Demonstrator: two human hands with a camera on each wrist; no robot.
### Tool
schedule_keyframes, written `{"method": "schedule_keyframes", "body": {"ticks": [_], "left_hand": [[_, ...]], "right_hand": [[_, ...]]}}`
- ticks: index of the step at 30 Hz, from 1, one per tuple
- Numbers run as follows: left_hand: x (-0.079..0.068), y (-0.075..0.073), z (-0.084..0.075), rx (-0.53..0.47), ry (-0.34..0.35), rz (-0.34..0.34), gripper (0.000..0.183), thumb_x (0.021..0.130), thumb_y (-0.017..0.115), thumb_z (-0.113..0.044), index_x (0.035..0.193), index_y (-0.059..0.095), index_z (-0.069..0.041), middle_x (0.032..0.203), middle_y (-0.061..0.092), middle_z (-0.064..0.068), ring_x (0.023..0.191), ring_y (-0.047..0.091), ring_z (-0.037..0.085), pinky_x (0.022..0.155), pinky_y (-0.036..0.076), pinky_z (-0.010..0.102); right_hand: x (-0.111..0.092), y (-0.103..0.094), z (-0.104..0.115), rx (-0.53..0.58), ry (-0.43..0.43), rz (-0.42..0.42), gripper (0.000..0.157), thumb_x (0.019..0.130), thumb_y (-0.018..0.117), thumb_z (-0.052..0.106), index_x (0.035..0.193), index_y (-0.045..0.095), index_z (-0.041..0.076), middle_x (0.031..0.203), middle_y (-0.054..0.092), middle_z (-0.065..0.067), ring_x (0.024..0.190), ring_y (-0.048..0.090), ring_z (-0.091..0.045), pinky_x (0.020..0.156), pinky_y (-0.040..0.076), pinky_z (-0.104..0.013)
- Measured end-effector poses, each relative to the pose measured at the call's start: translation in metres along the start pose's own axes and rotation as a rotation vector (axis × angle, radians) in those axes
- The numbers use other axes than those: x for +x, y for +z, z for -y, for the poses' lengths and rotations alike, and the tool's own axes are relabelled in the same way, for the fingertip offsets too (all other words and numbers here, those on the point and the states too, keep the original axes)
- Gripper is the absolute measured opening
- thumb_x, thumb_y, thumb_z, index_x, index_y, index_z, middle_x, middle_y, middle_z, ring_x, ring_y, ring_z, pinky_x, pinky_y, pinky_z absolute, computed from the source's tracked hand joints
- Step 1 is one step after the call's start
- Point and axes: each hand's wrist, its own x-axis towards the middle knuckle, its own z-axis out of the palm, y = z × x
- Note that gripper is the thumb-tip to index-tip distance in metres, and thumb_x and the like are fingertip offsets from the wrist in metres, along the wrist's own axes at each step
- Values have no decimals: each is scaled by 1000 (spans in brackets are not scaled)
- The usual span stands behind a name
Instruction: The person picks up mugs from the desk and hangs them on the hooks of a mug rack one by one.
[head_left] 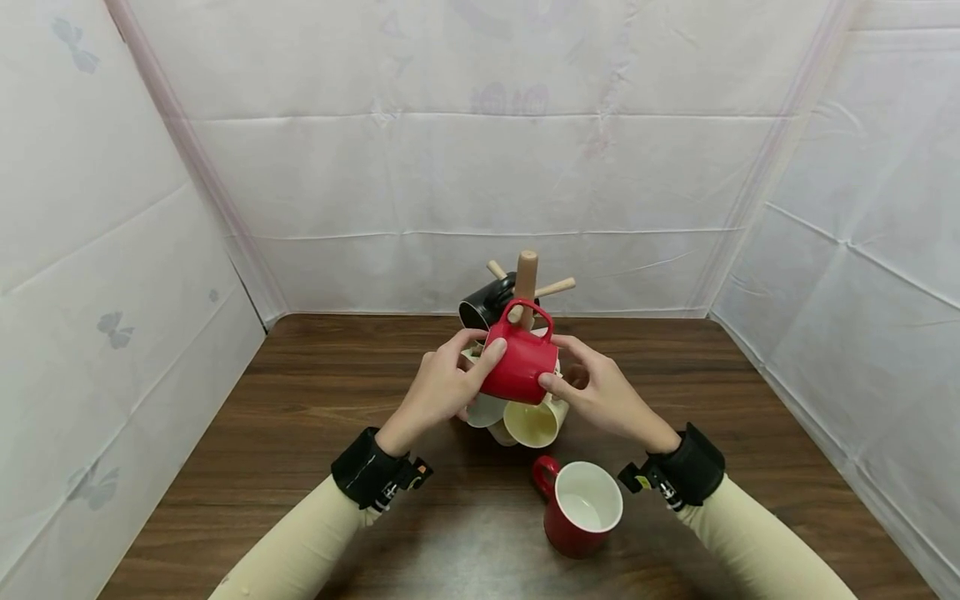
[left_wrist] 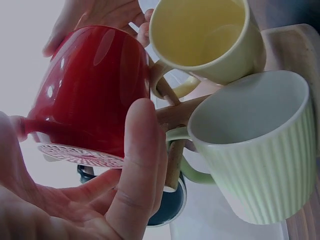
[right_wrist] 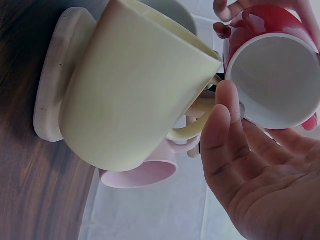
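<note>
A red mug (head_left: 520, 367) is held tilted in front of the wooden mug tree (head_left: 527, 275). Its handle overlaps a peg tip in the head view. My left hand (head_left: 442, 379) grips it around the base end, with thumb and fingers at either side. At the rim end, my right hand (head_left: 600, 390) holds it between thumb and fingers. The white inside of the mug faces the right wrist camera. Just below hang a yellow mug (left_wrist: 207, 65) and a ribbed pale green mug (left_wrist: 260, 170), close to the hands.
A second red mug (head_left: 576, 529) with a white inside stands upright on the brown wooden table (head_left: 285, 433), nearer me. A black mug (head_left: 477, 310) hangs at the tree's back left, and a pink mug (right_wrist: 140, 174) hangs low. White sheets (head_left: 480, 175) enclose the table.
</note>
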Motion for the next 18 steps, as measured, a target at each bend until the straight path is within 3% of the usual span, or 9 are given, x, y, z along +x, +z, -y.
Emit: {"method": "schedule_keyframes", "body": {"ticks": [7, 18], "left_hand": [[-1, 2, 3, -23, 24, -15, 55, 81, 49, -70, 123, 47, -36, 74, 63, 3, 55, 59, 30, 37, 49, 40], [1, 1, 1, -9, 27, -29, 56, 80, 50, -70, 119, 52, -30, 67, 61, 4, 47, 55, 33, 40, 50, 43]], "right_hand": [[1, -2, -2, -14, -14, 14, 51, 88, 62, 36, 134, 43, 27, 115, 56, 0, 70, 61, -18, 50, 50, -34], [3, -4, -5, -22, 10, 28, 49, 89, 61, 37, 134, 44, 29, 97, 62, 1, 68, 61, -17, 51, 51, -35]]}}
